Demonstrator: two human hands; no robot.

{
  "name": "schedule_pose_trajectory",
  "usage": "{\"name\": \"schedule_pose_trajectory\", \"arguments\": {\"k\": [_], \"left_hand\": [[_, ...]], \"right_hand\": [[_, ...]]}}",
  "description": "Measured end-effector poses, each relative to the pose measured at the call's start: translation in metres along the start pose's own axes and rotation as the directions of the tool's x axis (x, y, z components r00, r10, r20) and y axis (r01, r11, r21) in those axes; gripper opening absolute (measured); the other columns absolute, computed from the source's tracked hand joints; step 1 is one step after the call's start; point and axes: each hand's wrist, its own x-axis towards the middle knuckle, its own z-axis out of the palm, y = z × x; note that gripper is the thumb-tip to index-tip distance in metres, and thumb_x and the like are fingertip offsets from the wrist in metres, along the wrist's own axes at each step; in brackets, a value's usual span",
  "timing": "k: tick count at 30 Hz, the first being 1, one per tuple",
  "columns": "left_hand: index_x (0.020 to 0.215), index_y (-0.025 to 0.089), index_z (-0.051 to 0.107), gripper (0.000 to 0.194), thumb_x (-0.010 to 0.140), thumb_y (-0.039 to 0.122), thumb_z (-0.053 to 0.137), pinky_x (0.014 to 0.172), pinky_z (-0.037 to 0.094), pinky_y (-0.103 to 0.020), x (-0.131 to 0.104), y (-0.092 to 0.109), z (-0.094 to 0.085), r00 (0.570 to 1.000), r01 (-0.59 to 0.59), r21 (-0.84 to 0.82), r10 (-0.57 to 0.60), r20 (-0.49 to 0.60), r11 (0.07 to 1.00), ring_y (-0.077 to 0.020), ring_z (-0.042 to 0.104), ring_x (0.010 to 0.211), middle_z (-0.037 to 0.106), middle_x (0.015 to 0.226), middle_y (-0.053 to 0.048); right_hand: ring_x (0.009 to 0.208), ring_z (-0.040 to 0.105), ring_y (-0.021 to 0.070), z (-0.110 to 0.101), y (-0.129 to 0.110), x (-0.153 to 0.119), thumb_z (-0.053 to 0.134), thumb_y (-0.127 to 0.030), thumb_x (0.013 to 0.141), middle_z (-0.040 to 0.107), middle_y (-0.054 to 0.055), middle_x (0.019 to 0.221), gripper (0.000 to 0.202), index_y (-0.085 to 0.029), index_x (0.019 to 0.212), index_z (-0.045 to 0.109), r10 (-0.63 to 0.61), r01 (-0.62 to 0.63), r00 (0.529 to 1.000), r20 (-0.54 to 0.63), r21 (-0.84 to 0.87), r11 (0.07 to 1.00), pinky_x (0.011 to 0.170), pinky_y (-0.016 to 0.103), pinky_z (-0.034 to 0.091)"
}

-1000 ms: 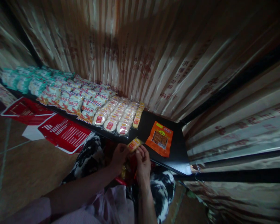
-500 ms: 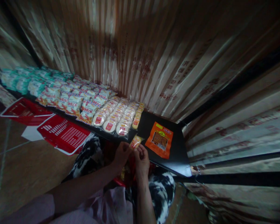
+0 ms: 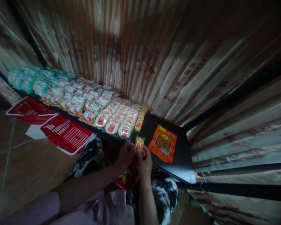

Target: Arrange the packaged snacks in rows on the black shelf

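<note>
A small yellow snack packet stands upright between my hands at the front edge of the black shelf. My right hand pinches its lower end. My left hand is closed beside it, fingertips at the packet's left side; whether they grip it is unclear. Beyond my hands lies a row of yellow packets, with rows of round white crackers to its left. An orange pouch lies flat on the shelf to the right.
White snack bags and green packets fill the shelf's left part. Red baskets sit below it at the left. A red container with yellow packets is between my knees. Pleated curtains and dark bars stand behind and right.
The yellow packet has turned from slanted to nearly upright. My left fingertips have shifted down its left side. The whole view has shifted slightly, moving the shelf rightward in the picture.
</note>
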Motion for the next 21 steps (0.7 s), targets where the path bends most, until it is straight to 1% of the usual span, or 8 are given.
{"name": "schedule_pose_trajectory", "arguments": {"k": [7,11,13,16,21], "left_hand": [[0.086,0.017,0.058,0.019,0.072,0.008,0.048,0.08,0.046,-0.027,0.005,-0.002,-0.002,0.998,-0.06,0.063,0.058,0.035,0.996,-0.0146,0.061,0.084,0.065,0.087,-0.002],[0.091,0.017,0.059,0.02,0.074,0.01,0.05,0.085,0.046,-0.029,0.006,-0.003,-0.002,0.996,-0.09,0.132,0.087,0.022,0.987,-0.0164,0.059,0.092,0.064,0.093,-0.004],[0.092,0.018,0.059,0.02,0.075,0.012,0.051,0.087,0.046,-0.03,0.006,-0.001,-0.003,0.995,-0.103,0.189,0.103,0.011,0.977,-0.0162,0.058,0.093,0.063,0.095,-0.003],[0.094,0.017,0.06,0.019,0.078,0.014,0.049,0.088,0.045,-0.03,0.006,0.004,-0.004,0.992,-0.127,0.255,0.124,0.028,0.958,-0.0157,0.058,0.093,0.063,0.096,-0.003],[0.097,0.019,0.06,0.023,0.078,0.014,0.047,0.09,0.045,-0.03,0.005,0.011,-0.004,0.994,-0.11,0.271,0.099,0.054,0.956,-0.0152,0.059,0.094,0.064,0.099,-0.003]], "right_hand": [[0.089,0.061,0.0194,-0.002,0.004,0.006,0.06,-0.041,0.071,0.065,0.007,0.098,0.039,-0.018,0.102,0.053,-0.032,0.033,0.999,0.017,-0.055,0.998,0.081,0.032,0.046],[0.084,0.061,0.0185,-0.003,0.005,0.011,0.058,-0.043,0.071,0.065,0.007,0.095,0.04,-0.017,0.103,0.054,-0.072,0.067,0.997,-0.025,-0.179,0.982,0.078,0.03,0.046],[0.083,0.061,0.0184,-0.003,0.005,0.013,0.057,-0.044,0.071,0.065,0.007,0.094,0.041,-0.017,0.102,0.056,-0.107,0.096,0.994,-0.03,-0.255,0.962,0.076,0.03,0.046],[0.081,0.061,0.0186,-0.003,0.004,0.015,0.057,-0.047,0.071,0.065,0.007,0.093,0.044,-0.016,0.102,0.057,-0.138,0.121,0.99,-0.032,-0.323,0.939,0.074,0.029,0.046],[0.076,0.06,0.0172,-0.003,0.002,0.017,0.057,-0.048,0.071,0.065,0.007,0.091,0.043,-0.016,0.1,0.058,-0.169,0.138,0.984,-0.059,-0.354,0.925,0.071,0.028,0.046]]}}
